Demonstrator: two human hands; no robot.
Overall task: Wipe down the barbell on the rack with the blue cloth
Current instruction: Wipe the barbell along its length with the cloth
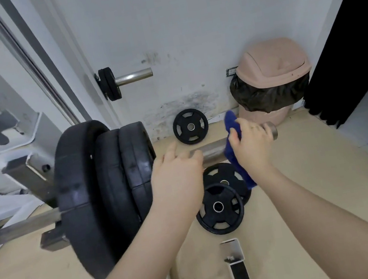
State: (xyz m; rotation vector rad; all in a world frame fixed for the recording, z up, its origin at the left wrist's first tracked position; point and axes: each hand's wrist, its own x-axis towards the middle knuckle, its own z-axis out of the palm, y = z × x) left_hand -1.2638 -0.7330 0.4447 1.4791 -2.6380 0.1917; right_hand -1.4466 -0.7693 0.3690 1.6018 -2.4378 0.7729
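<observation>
While the barbell (214, 150) is sitting on the rack (27, 170) with plates loaded, I'm resting my left hand (177, 177), fingers relaxed, on its sleeve to steady it, and my right hand (250, 141) is gripping the blue cloth (232, 128) around the bare end for wiping.

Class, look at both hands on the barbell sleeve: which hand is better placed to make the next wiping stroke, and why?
The right hand: it already grips the blue cloth wrapped over the sleeve near its end. The left hand rests bare on the sleeve beside the plates, steadying it.
</observation>
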